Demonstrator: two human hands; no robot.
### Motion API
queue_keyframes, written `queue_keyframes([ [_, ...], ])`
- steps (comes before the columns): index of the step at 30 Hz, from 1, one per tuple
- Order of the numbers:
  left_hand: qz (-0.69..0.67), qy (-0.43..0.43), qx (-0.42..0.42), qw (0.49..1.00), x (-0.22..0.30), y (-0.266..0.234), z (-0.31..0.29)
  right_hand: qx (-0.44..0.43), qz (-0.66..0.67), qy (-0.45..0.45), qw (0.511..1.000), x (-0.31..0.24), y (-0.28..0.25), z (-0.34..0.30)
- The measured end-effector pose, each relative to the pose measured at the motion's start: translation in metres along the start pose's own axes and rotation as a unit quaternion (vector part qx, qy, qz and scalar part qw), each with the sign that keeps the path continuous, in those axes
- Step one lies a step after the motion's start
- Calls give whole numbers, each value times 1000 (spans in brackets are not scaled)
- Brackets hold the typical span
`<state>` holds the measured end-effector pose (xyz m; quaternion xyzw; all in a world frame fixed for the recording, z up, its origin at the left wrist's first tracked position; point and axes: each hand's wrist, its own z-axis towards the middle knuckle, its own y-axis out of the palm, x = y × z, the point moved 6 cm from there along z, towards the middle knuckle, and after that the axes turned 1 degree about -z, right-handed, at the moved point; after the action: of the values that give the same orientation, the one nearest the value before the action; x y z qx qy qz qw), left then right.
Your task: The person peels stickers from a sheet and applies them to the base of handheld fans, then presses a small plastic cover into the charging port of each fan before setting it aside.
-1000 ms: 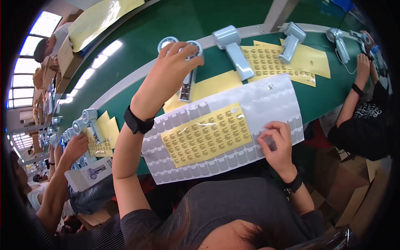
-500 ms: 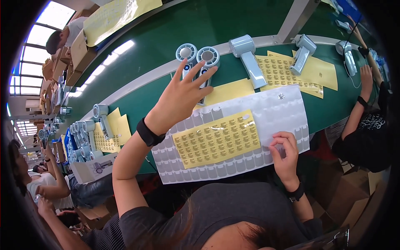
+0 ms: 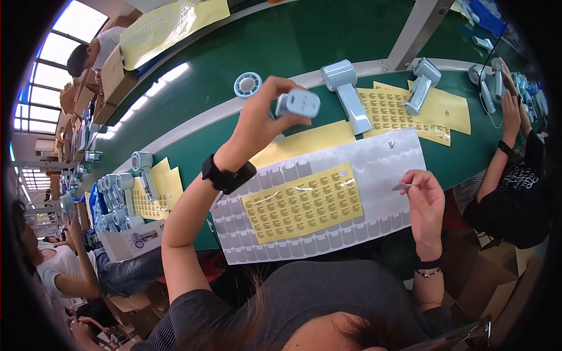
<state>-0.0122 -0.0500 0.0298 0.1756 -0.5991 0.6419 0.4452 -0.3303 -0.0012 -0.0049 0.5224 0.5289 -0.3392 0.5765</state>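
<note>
A light-blue handheld fan [image 3: 302, 103] is gripped by my left hand [image 3: 255, 120], lifted over the far side of the work surface with the end of its handle facing me. Between thumb and fingers, my right hand [image 3: 427, 202] pinches a small grey sticker [image 3: 401, 187], held above the right part of a large white sheet [image 3: 383, 164]. Rows of grey rounded stickers cover much of that sheet. On top of it lies a yellow label sheet [image 3: 301, 202] with small dark print. Beyond my left hand, another fan [image 3: 247, 85] shows its round head; the hand hides its handle.
Two fans, one upright-looking [image 3: 351, 99] and one tilted [image 3: 422, 85], rest by yellow label sheets [image 3: 459, 111]. A white metal rail [image 3: 175, 126] crosses the green table. More fans [image 3: 120, 190] cluster at left. Co-workers sit on both sides; one's hand [image 3: 511, 117] is at right.
My left hand, previously spread over two fans, has picked one up and turned its handle end toward me. My right hand has risen rightward, now showing a grey sticker.
</note>
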Motion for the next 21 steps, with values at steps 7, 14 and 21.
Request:
queue_keyframes([
  [7, -349, -63, 104, 929, 3, 38, 3, -85, -57, 35, 994, -48, 42, 60],
  [14, -234, 38, 13, 971, 27, 55, 0, -155, -83, 58, 983, -61, 106, 89],
  [21, -192, 59, 11, 980, 33, 58, 1, -156, -103, 43, 981, -51, 107, 90],
])
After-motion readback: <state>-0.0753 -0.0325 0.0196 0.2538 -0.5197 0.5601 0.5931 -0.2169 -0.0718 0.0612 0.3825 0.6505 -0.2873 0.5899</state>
